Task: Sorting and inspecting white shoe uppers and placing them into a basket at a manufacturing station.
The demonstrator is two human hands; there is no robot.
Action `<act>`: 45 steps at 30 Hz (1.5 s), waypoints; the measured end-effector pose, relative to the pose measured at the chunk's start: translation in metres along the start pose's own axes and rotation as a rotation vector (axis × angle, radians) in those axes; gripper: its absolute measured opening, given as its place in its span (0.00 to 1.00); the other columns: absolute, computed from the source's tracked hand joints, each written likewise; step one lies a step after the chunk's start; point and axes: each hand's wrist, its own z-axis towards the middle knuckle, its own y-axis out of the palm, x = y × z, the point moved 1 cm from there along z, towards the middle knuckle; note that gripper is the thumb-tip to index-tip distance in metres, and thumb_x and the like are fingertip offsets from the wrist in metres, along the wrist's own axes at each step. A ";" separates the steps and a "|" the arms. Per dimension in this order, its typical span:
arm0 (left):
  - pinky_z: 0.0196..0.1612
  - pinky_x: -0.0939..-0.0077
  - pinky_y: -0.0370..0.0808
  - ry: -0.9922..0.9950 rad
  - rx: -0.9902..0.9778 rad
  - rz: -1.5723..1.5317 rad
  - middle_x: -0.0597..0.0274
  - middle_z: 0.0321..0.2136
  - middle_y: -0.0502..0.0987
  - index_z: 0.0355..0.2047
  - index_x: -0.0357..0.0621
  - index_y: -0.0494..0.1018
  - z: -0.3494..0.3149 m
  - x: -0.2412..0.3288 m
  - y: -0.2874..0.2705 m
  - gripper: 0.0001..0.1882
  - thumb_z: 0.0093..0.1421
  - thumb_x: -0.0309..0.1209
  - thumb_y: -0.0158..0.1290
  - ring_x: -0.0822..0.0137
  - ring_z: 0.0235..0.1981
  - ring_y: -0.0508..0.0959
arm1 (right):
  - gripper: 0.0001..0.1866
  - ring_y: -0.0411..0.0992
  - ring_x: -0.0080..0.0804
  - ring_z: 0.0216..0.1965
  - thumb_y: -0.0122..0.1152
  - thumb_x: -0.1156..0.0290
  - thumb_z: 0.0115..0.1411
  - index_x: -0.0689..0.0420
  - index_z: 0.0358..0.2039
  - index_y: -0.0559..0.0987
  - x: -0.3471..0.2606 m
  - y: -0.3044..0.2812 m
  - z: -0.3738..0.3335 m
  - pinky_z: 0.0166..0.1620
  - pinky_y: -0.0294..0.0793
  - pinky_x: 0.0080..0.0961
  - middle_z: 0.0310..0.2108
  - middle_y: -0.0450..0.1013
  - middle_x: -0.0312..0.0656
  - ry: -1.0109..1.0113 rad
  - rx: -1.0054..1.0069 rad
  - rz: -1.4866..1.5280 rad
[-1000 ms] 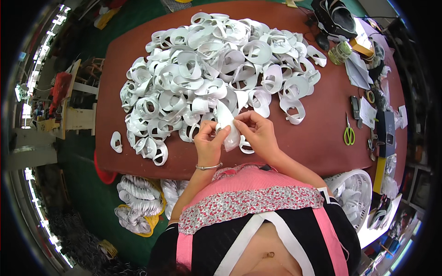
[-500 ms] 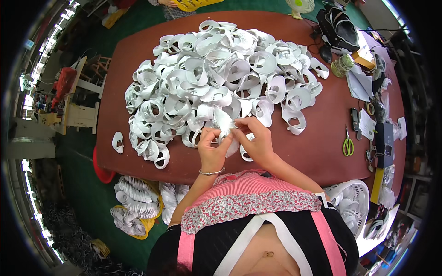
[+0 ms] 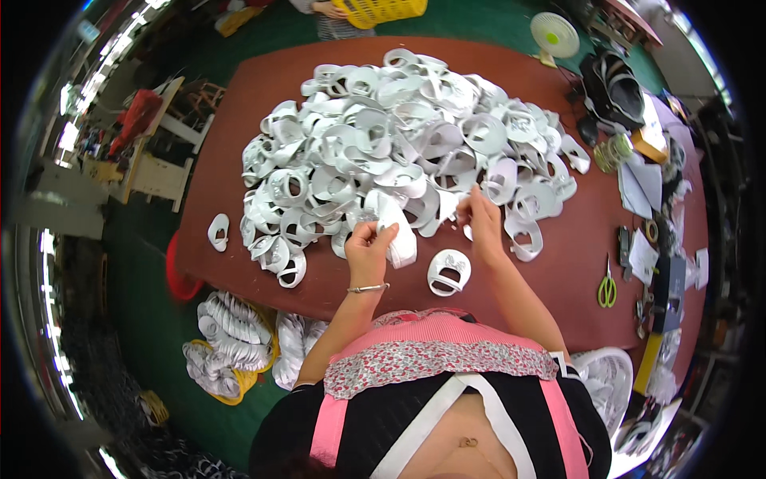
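Note:
My left hand (image 3: 369,249) pinches a white shoe upper (image 3: 395,231) between thumb and fingers, at the near edge of the pile. My right hand (image 3: 483,223) is raised apart from it, fingers stretched and slightly spread beside the pile's near right side; I see nothing clearly held in it. A single white shoe upper (image 3: 449,272) with a shiny ornament lies flat on the table between my forearms. Beyond both hands spreads a large heap of white shoe uppers (image 3: 351,132), many with an opening and a strap.
The brown table (image 3: 231,263) bears a lone upper (image 3: 218,232) at left. On the right are green-handled scissors (image 3: 607,291), a tape roll (image 3: 651,231), a glass jar (image 3: 613,153), a black bag (image 3: 614,92) and a fan (image 3: 554,37). A person holds a yellow basket (image 3: 387,11) across the table.
Both hands were together on one upper; my right hand has moved away to the right and forward. My left hand keeps hold. The upper lying between my forearms now shows fully.

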 end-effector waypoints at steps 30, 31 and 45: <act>0.43 0.58 0.64 0.555 0.511 0.957 0.58 0.34 0.70 0.36 0.43 0.71 0.123 0.003 -0.042 0.19 0.46 0.38 0.60 0.56 0.37 0.69 | 0.17 0.77 0.34 0.22 0.51 0.57 0.62 0.61 0.32 0.74 0.194 -0.197 -0.107 0.20 0.71 0.21 0.26 0.78 0.45 0.800 0.078 -0.250; 0.43 0.58 0.64 0.551 0.509 0.954 0.58 0.34 0.70 0.36 0.43 0.71 0.122 0.001 -0.044 0.19 0.46 0.38 0.60 0.56 0.37 0.69 | 0.17 0.77 0.34 0.22 0.51 0.57 0.62 0.61 0.32 0.74 0.195 -0.197 -0.107 0.20 0.71 0.21 0.26 0.78 0.45 0.801 0.082 -0.253; 0.37 0.63 0.76 -0.268 -0.927 0.751 0.53 0.30 0.80 0.37 0.45 0.75 -0.083 -0.270 -0.100 0.17 0.55 0.44 0.52 0.58 0.33 0.81 | 0.15 0.75 0.29 0.19 0.52 0.58 0.62 0.59 0.30 0.73 0.198 -0.207 -0.099 0.18 0.69 0.18 0.24 0.77 0.44 0.778 -0.015 -0.197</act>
